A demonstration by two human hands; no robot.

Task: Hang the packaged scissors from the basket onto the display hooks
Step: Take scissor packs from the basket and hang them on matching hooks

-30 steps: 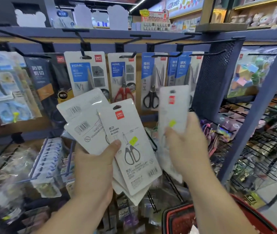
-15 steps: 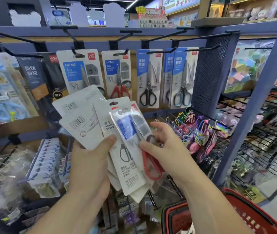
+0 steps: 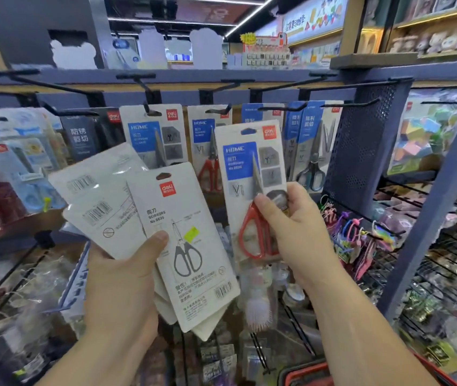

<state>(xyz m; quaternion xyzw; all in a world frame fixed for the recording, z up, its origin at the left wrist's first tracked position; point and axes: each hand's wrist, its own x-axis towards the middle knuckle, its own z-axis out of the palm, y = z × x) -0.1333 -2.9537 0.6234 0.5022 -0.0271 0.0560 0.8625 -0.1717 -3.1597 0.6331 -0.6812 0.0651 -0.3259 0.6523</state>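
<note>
Red-handled scissors pack (image 3: 251,174) stood upright, hang hole uppermost, as we pinched its lower half in our right hand (image 3: 297,227); the matching hook (image 3: 218,110) lay just up-left, beyond it; our left hand (image 3: 121,280) gripped fanned packs (image 3: 185,246), lower.

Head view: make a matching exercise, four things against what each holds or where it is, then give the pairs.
1 right hand; 2 left hand; 3 basket; 4 blue-grey-handled scissors pack.
A hangs on a display hook; B grips a fan of packs; C pinches a red-handled scissors pack; D at the bottom edge.
Pairs: 1-C, 2-B, 3-D, 4-A.
</note>
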